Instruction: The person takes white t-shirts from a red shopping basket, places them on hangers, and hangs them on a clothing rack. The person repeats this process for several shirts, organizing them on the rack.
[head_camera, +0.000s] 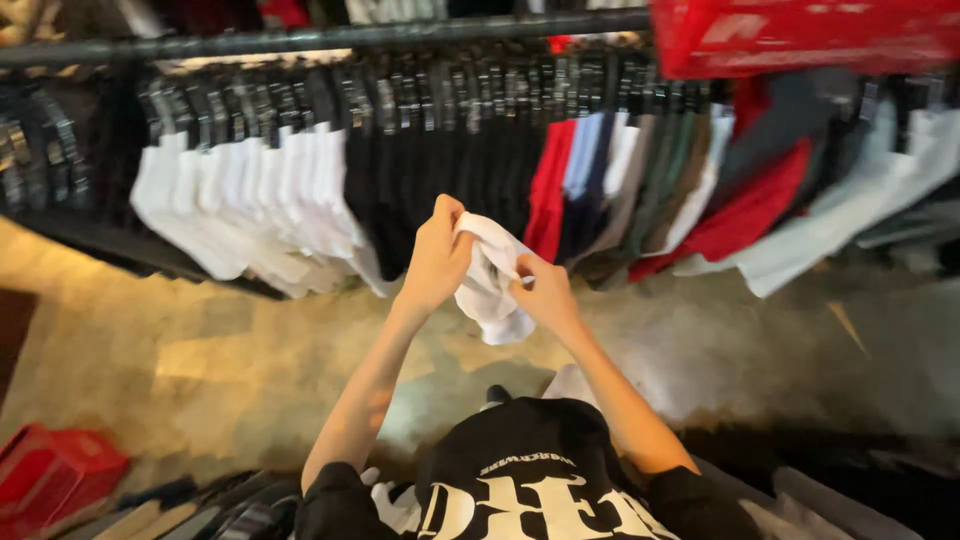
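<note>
- I hold a small white cloth garment (490, 285) in front of the long dark clothes rail (320, 40), well below it.
- My left hand (437, 258) grips its upper edge; my right hand (545, 295) pinches its side.
- White (250, 190), black (440, 150) and red folded garments (550, 190) hang from that rail.
- Under the rail lies a worn stone floor (200, 350), with a red plastic crate (50, 470) far below its left end.
</note>
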